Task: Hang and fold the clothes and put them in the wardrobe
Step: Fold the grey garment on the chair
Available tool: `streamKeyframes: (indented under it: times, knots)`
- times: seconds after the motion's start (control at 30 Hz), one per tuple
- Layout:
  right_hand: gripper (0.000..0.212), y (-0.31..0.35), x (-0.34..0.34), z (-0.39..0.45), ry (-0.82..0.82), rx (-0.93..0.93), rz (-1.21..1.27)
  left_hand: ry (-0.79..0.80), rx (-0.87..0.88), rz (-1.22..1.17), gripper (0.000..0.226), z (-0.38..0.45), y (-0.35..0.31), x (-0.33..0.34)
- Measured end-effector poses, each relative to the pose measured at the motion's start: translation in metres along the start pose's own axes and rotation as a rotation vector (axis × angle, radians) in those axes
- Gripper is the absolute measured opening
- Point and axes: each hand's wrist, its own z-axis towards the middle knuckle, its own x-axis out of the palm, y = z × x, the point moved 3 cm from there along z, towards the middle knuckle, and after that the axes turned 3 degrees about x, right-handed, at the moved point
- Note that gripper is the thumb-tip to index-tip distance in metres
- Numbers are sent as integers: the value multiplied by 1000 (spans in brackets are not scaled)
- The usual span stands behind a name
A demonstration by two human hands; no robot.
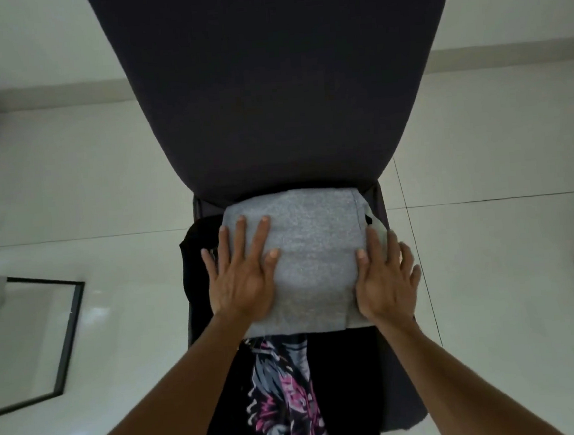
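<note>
Folded heather-grey knit garment (pixel 312 249) lies on the dark fabric chair seat (pixel 392 373), atop a black printed T-shirt (pixel 285 389), long axis running away from the person. Left hand (pixel 240 277) presses flat, fingers straight; right hand (pixel 385 278) flanks its right edge, fingers spread; both equally near.

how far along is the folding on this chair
Done: the grey garment looks folded into a compact rectangle. In hand: the left hand and right hand press flat on it. Left: the black printed shirt under it on the chair lies unfolded; no wardrobe in view.
</note>
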Motion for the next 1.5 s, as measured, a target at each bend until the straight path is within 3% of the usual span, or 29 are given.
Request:
streamKeyframes:
  times: [0.1,0.2,0.27,0.33,0.47,0.6,0.77,0.97,1.1,1.23,1.37,1.43,1.5]
  knots:
    - [62,-6,-8,-1,-155,27,67,-82,-47,-15,61,-2,1,-3]
    - [60,-13,-16,-20,-196,97,139,-265,-373,-155,67,-27,8,-15]
    - [57,-15,-20,-29,-155,135,165,-233,-599,-212,69,-44,15,-15]
    - [50,-16,-19,-32,-89,149,187,-125,-689,-238,69,-55,18,-11]
    - [34,-22,-21,-20,-55,90,276,-109,-700,-286,71,-50,24,-14]
    - [31,-32,-30,-11,-60,65,286,-150,-690,-346,73,-44,26,-16]
    - [50,-28,-34,-16,-17,179,227,-82,-732,-391,86,-52,23,-18]
    - [71,-14,-36,-5,209,339,506,173,-785,-729,108,-41,23,-32]
    - [93,-2,-43,-3,342,471,617,278,-836,-908,98,-37,26,-39]
    - [103,0,-54,-1,456,511,432,468,-888,-979,85,-40,29,-47]
    - [109,3,-56,-1,530,517,318,567,-912,-927,99,-39,32,-51]
    - [115,0,-56,-2,561,537,380,577,-928,-956,103,-38,31,-49]
    - [114,-3,-57,-3,585,557,487,579,-927,-1017,91,-38,26,-51]
